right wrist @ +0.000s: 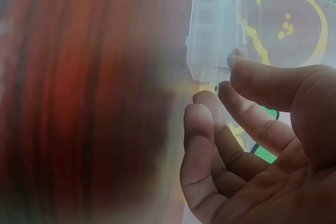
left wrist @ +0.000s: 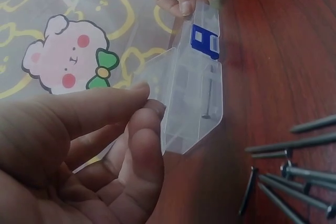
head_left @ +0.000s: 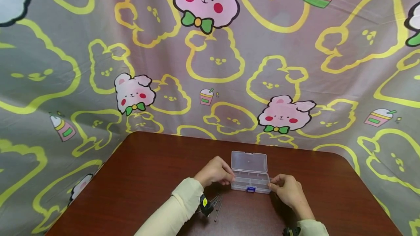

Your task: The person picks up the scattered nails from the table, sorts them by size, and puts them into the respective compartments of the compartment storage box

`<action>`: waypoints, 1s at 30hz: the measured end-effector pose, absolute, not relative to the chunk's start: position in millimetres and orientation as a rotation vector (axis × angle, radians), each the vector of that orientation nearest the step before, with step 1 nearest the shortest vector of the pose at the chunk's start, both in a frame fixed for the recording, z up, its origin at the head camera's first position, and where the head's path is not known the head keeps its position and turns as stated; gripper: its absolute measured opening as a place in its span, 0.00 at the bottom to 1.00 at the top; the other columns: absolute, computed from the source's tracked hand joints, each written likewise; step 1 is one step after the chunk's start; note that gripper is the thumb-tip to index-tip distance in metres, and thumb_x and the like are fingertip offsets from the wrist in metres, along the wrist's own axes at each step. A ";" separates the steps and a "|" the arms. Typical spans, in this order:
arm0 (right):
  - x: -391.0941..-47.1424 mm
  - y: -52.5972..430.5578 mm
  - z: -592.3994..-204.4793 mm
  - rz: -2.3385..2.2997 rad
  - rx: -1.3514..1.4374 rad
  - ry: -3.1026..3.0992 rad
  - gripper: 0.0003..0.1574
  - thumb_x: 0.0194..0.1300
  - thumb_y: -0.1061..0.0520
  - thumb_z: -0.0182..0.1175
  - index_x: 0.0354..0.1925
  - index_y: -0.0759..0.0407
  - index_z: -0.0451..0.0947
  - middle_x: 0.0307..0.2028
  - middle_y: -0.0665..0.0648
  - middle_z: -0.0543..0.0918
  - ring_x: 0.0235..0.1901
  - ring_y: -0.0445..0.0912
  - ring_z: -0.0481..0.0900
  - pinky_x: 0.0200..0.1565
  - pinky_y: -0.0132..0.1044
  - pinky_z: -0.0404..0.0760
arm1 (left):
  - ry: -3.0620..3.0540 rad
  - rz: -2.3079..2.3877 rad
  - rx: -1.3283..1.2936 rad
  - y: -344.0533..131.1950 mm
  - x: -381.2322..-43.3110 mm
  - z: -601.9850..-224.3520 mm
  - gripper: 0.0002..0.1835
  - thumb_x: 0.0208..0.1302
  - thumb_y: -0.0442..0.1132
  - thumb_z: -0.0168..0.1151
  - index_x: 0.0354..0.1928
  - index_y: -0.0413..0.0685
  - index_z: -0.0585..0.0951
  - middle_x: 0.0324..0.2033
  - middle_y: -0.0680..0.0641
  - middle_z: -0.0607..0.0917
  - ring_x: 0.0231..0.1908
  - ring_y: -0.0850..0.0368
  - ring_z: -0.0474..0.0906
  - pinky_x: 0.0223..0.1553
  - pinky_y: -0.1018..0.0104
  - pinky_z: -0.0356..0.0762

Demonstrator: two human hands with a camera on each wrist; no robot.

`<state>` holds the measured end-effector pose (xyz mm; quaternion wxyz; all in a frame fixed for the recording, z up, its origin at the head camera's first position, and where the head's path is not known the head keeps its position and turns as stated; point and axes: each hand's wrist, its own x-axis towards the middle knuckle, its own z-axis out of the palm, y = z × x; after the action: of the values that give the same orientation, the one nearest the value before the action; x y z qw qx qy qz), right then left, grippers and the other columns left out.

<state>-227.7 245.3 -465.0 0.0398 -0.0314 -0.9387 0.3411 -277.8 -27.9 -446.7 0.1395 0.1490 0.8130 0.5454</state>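
A clear plastic compartment box [head_left: 251,184] with a blue latch [head_left: 251,189] sits on the table, its lid [head_left: 249,162] raised at the back. Thumb and fingers of my left hand [head_left: 216,172] pinch the box's left end. At the opposite end, my right hand [head_left: 288,189] holds the box between thumb and index finger, its other fingers curled below in the right wrist view. A single nail [left wrist: 208,98] shows through the clear plastic in the left wrist view. Several loose metal nails [left wrist: 294,182] lie on the table near my left wrist.
The dark red-brown wooden table [head_left: 157,163] extends around the box. A grey cloth [head_left: 216,94] printed with cartoon animals hangs behind the table's far edge and along the sides. A black wrist device [head_left: 206,205] on my left wrist is directly above the nails.
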 end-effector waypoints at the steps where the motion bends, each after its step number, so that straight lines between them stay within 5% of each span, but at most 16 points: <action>1: -227.6 245.3 -464.8 1.043 -0.095 -2.876 0.08 0.60 0.55 0.73 0.33 0.56 0.84 0.24 0.48 0.80 0.25 0.45 0.74 0.28 0.41 0.71 | 2.350 1.571 0.438 -29.4 -276.9 -445.4 0.05 0.51 0.25 0.76 0.23 0.38 0.88 0.16 0.47 0.84 0.16 0.59 0.78 0.19 0.65 0.81; 30: -228.3 246.6 -466.2 1.061 -0.124 -2.887 0.09 0.61 0.53 0.73 0.34 0.56 0.84 0.24 0.49 0.80 0.26 0.46 0.75 0.29 0.41 0.72 | 2.403 1.402 0.489 -64.3 -263.7 -461.2 0.07 0.49 0.25 0.76 0.22 0.42 0.89 0.17 0.49 0.85 0.17 0.59 0.75 0.20 0.65 0.78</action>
<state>-228.3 246.6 -466.2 0.0316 -0.0403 -0.9374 0.3444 -263.7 -64.3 -461.2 0.1576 0.1710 0.8401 0.4901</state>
